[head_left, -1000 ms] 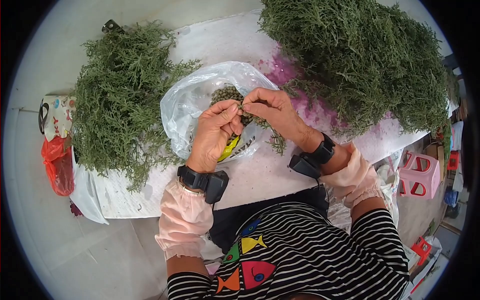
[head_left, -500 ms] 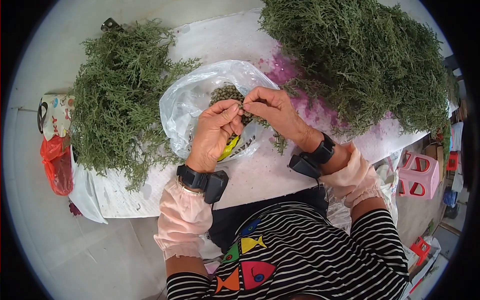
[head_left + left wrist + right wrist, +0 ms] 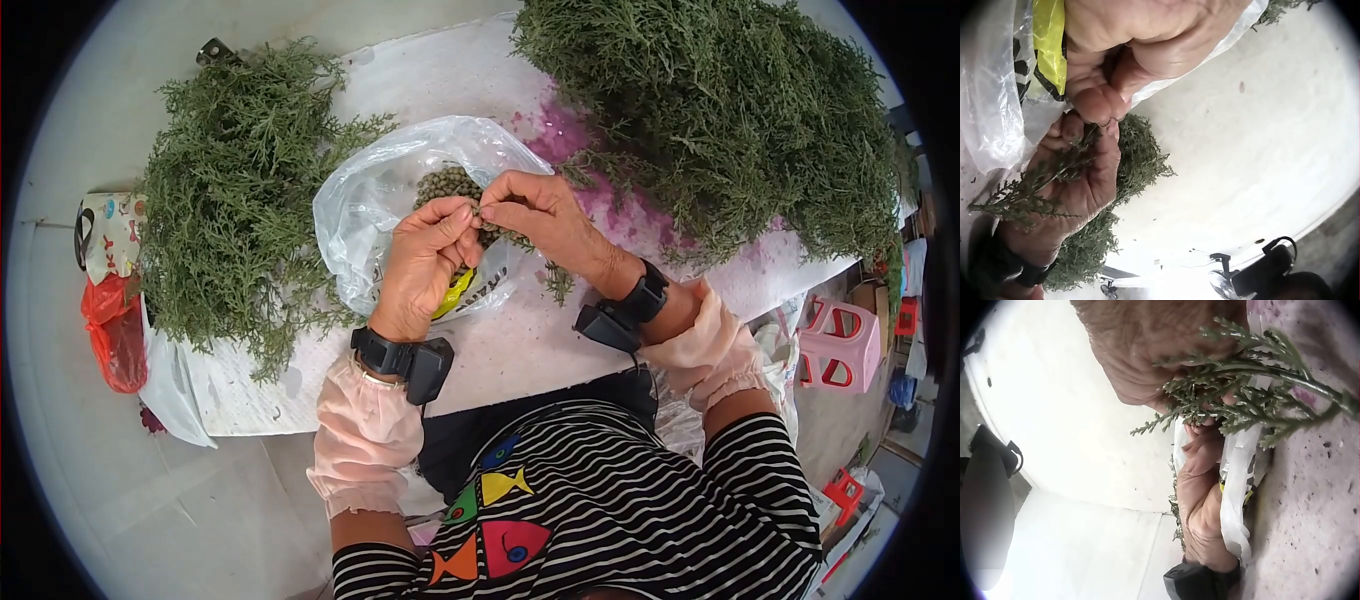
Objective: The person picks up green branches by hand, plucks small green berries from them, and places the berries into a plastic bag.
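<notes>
Over a clear plastic bag point(image 3: 345, 215) holding small round green-brown berries point(image 3: 447, 183), both hands meet fingertip to fingertip. The right hand point(image 3: 550, 220) holds a green sprig point(image 3: 559, 284), which hangs out below its palm; the right wrist view shows this sprig point(image 3: 1260, 384) close up. The left hand point(image 3: 420, 268) has thumb and forefinger pinched together at the sprig's upper part, its other fingers curled. In the left wrist view the fingertips of the left hand point(image 3: 1147, 37) and right hand point(image 3: 1079, 187) touch; whatever is between them is too small to tell.
Heaps of green branches lie at the left point(image 3: 230, 200) and upper right point(image 3: 720, 130) of the white-covered table point(image 3: 420, 70), which has a pink stain. A red bag point(image 3: 115, 330) hangs at the left. A pink stool point(image 3: 840, 345) stands at the right.
Both hands and the bag appear slightly further left in the head view, with the camera view shifting a little too. The fingertips remain together.
</notes>
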